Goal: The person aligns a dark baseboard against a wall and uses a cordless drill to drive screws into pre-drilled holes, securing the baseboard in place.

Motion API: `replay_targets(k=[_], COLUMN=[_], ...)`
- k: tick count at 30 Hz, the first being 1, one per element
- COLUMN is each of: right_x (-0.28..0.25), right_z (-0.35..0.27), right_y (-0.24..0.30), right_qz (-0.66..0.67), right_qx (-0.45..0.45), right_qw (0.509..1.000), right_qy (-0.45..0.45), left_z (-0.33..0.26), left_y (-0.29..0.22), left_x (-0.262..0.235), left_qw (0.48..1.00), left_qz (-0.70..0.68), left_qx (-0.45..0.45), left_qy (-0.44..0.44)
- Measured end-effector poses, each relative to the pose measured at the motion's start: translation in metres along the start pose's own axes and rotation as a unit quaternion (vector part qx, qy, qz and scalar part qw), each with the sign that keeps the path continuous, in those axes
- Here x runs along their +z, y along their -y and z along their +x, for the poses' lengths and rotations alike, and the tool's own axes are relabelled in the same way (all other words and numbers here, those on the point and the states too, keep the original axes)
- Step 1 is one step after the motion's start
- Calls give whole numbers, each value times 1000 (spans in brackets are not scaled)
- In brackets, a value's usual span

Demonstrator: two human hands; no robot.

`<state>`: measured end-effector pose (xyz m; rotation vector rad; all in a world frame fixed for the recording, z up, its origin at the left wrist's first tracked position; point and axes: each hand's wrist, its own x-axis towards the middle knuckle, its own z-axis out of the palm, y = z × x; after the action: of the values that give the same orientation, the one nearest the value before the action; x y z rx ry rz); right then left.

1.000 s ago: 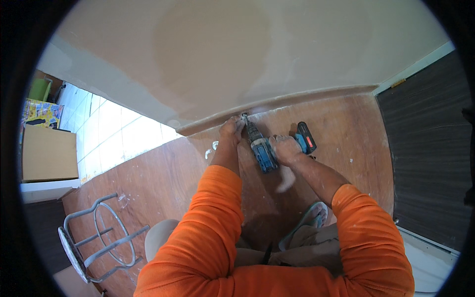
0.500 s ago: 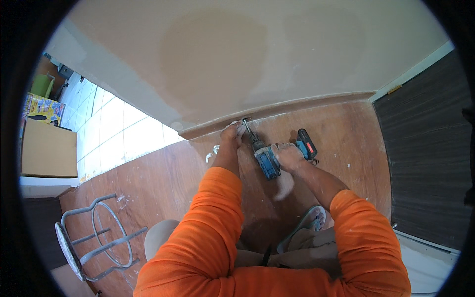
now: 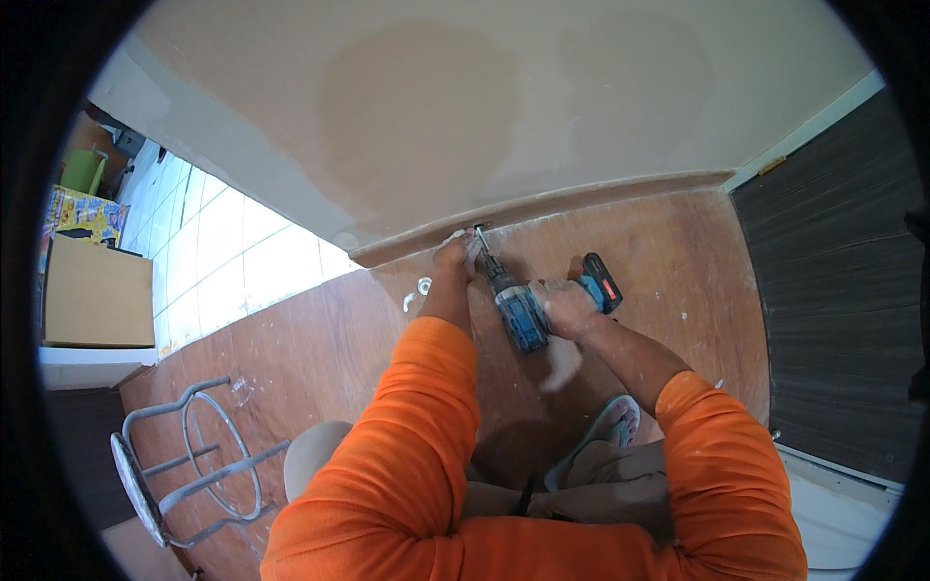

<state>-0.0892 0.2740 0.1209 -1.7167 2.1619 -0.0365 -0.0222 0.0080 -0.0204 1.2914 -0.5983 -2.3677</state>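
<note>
My right hand (image 3: 567,308) is wrapped round the grip of a blue and black cordless drill (image 3: 521,318), which lies low over the floor with its battery (image 3: 603,283) out to the right. The drill's metal bit (image 3: 480,238) points away from me, its tip at a dark spot low on the skirting board (image 3: 562,210). Right beside the bit, my left hand (image 3: 452,254) is closed against the skirting. Something pale shows at its fingers; whether it is dust or a held piece is unclear.
Small white bits (image 3: 422,286) lie on the wood floor left of the drill. A metal-legged stool (image 3: 208,465) rests on its side at lower left. A cardboard box (image 3: 97,290) stands beyond, near white tiles (image 3: 218,237). A dark door (image 3: 833,281) is at right.
</note>
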Motion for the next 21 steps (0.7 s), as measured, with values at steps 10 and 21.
replay_targets(k=[10,21], right_x=[-15,-9], right_z=[11,11], right_y=[4,-3], right_qz=[-7,3], right_qx=[33,11], right_qw=[999,1000], right_qy=[19,4], left_z=[-11,-7], left_y=[1,5], left_x=[9,2], left_qw=[997,997], left_qz=[-60,-52], left_qx=[31,23], left_qy=[-22,46])
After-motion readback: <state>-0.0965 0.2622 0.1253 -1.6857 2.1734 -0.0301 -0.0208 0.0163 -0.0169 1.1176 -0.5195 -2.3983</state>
